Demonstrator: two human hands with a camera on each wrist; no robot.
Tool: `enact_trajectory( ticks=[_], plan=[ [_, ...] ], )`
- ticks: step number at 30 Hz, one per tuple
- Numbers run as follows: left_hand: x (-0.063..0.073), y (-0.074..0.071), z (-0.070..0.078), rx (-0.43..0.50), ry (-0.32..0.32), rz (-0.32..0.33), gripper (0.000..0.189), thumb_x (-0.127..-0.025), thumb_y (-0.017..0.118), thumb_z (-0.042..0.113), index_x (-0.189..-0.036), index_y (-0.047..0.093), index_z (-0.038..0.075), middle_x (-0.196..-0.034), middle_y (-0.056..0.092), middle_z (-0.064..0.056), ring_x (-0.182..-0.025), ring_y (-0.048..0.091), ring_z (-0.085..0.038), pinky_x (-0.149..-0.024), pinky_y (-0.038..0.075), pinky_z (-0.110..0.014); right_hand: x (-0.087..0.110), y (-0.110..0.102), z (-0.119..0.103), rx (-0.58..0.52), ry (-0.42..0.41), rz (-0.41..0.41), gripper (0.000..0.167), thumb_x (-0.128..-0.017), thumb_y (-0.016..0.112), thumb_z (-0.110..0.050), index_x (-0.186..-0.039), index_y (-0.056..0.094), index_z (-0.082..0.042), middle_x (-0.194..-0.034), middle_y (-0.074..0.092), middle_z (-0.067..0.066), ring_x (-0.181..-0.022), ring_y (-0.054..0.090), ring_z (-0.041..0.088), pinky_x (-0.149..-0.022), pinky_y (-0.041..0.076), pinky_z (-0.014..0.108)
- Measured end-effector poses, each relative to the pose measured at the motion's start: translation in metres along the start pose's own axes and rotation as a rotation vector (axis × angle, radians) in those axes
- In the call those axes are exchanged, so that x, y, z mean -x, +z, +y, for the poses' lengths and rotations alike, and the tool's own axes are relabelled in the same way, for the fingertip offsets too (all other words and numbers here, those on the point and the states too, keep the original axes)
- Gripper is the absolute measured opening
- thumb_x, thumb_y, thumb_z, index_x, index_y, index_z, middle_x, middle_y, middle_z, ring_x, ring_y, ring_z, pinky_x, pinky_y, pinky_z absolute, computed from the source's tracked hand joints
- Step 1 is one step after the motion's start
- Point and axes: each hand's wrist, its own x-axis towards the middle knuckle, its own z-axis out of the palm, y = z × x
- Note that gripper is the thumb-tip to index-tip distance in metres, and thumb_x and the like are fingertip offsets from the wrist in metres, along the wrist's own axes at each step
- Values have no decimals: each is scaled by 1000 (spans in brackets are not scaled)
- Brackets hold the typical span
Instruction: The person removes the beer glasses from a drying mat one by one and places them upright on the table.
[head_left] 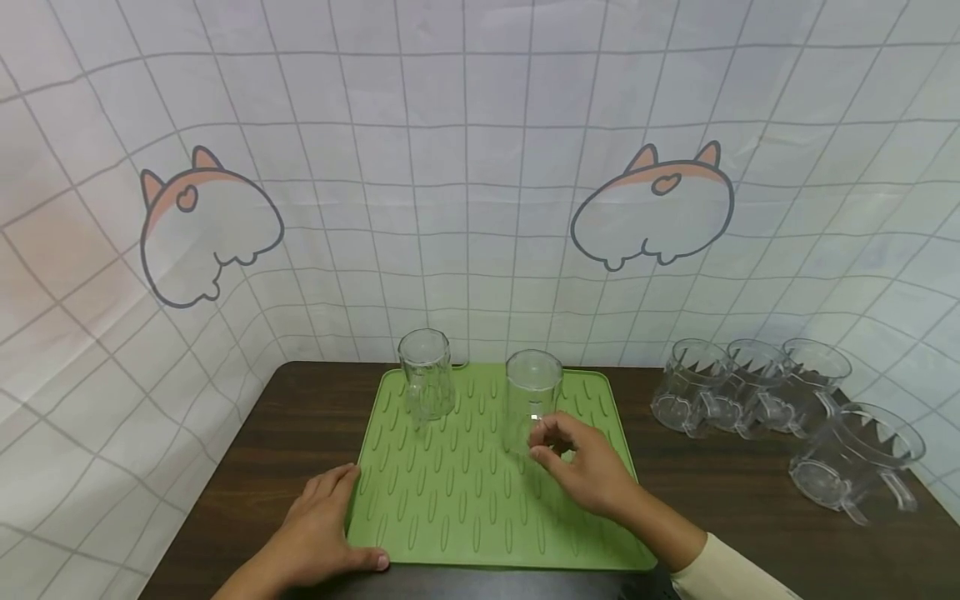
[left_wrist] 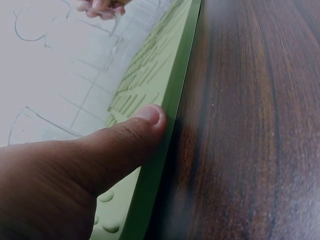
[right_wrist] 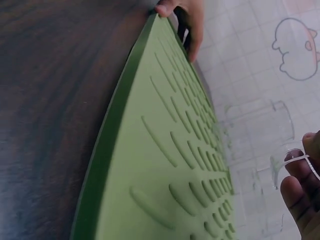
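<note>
A clear glass mug [head_left: 522, 408] stands upright on the right half of a green ridged mat [head_left: 465, 508]. My right hand [head_left: 581, 467] pinches its handle [right_wrist: 298, 158] between thumb and curled fingers. Another clear glass mug [head_left: 427, 375] stands at the back left of the mat, apart from both hands. At the mat's front left corner rests my left hand [head_left: 318, 525], its fingers along the left edge and its thumb [left_wrist: 132, 130] pressing on the front rim.
Several clear glass mugs [head_left: 686, 387] stand in a row at the back right of the dark wooden table [head_left: 720, 500], with one more mug [head_left: 855, 458] in front of them. A white gridded cloth [head_left: 465, 208] with cartoon animals hangs behind.
</note>
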Motion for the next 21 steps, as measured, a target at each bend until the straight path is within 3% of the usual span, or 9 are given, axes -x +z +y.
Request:
enact_trajectory(
  ticks=[21],
  plan=[
    [-2, -3, 4, 14, -22, -29, 137, -56, 87, 75, -152, 38, -10, -152, 39, -26, -139, 35, -49, -103, 35, -68, 34, -24, -5, 74, -69, 67, 19, -95, 74, -6, -105, 65, -20, -96, 68, -9, -83, 63, 6, -68, 52, 29]
  ],
)
